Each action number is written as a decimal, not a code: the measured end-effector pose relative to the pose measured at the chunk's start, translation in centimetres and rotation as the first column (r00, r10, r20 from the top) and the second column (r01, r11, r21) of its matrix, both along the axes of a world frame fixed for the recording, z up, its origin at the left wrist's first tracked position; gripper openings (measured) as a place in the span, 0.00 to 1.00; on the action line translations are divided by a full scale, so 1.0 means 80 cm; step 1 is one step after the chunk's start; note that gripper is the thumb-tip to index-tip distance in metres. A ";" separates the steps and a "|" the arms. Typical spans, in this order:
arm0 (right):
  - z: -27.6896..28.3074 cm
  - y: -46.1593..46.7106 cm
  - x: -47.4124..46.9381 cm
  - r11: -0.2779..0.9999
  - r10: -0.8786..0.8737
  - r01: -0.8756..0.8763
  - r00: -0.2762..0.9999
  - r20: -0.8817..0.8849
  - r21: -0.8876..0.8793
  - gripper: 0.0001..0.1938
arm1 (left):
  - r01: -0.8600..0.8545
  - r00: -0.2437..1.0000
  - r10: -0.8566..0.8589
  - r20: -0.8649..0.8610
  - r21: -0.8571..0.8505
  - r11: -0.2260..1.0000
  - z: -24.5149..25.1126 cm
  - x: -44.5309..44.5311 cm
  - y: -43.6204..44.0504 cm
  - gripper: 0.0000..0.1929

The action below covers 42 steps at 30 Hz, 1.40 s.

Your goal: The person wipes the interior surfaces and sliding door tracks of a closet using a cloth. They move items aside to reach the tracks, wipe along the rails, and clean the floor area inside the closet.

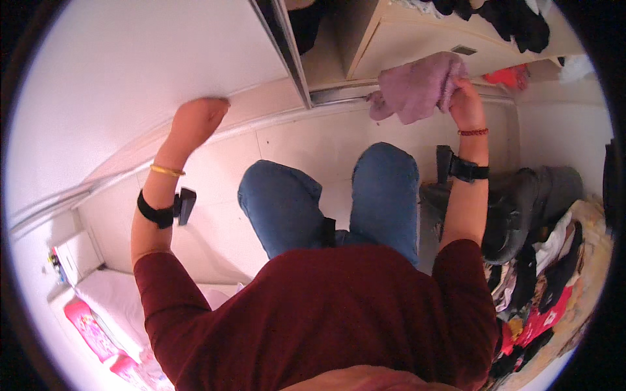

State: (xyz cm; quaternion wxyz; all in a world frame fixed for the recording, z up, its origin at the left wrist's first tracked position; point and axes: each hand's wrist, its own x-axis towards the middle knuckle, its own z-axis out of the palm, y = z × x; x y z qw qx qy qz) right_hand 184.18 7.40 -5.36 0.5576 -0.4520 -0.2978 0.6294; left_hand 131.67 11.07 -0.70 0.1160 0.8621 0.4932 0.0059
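Observation:
My right hand (467, 105) grips a mauve fuzzy cloth (420, 88) by its right end; the cloth hangs in front of a pale wooden drawer front (415, 46) inside a wardrobe. My left hand (200, 122) is by the lower edge of a white sliding door (171, 54), its fingers curled and partly turned from view; whether it touches the door or holds anything is unclear.
A metal door track (342, 94) runs along the wardrobe's foot. Dark clothes (523, 24) lie atop the drawer unit, and a red cloth (508, 76) beside it. At right are a black bag-like item (508, 210) and piled clothes (543, 313). A bed (112, 298) stands lower left.

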 end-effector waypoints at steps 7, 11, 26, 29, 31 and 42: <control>0.032 0.059 -0.110 0.935 0.354 -0.233 0.656 0.667 -0.268 0.21 | 0.010 0.998 -0.009 -0.062 0.015 1.000 -0.001 -0.042 -0.009 0.10; -0.001 0.095 -0.157 0.897 0.412 -0.357 0.454 0.790 -0.262 0.17 | -0.074 0.964 0.056 -0.261 -0.062 0.995 0.005 -0.049 -0.003 0.11; -0.180 0.167 -0.077 0.499 0.444 -0.572 -0.477 0.758 -0.652 0.13 | -0.098 0.877 0.166 0.451 -0.171 0.980 -0.012 0.223 0.095 0.41; -0.152 0.169 -0.090 0.462 0.717 -0.525 -0.253 0.649 -0.715 0.18 | -0.015 0.831 0.056 0.554 -0.080 0.997 -0.046 0.262 0.143 0.43; -0.140 0.155 -0.107 0.556 0.772 -0.653 0.178 0.610 -0.514 0.19 | -0.123 0.745 0.167 0.646 -0.113 0.986 -0.082 0.286 0.143 0.42; -0.314 0.113 -0.218 0.637 -0.015 -0.747 -0.259 0.966 -0.190 0.21 | -0.314 0.590 0.152 0.793 0.052 0.948 -0.213 0.308 0.163 0.33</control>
